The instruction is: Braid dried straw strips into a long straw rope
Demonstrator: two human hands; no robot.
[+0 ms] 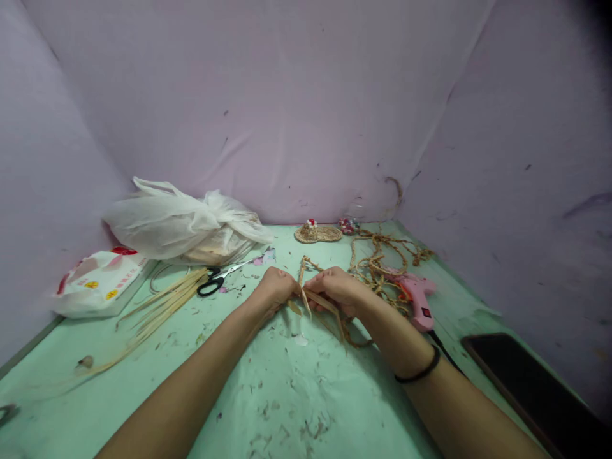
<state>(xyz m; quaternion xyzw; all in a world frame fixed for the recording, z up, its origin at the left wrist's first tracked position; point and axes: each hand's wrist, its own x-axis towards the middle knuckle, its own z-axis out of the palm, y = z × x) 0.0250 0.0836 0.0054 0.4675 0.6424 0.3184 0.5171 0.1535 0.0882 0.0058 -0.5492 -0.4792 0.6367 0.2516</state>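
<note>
At the middle of the table, my left hand (277,288) and my right hand (337,290) meet with their fingers pinched. Between them runs a braided straw cord (303,274), its upper end pointing away from me. Loose flat straw strands (327,305) fan out under my right hand, and short ends hang below the fingertips. My left fingers close on the cord where the strands part. The right fingers grip the strands; how many lie in each hand is hidden. A long braided rope (382,255) lies in loops beyond my right hand.
A pink glue gun (418,299) and a dark phone (526,382) lie to the right. On the left are black-handled scissors (215,280), pale straw strips (162,306), a white-and-red package (102,287) and a white plastic bag (182,220). A small woven piece (318,234) with beads sits at the back.
</note>
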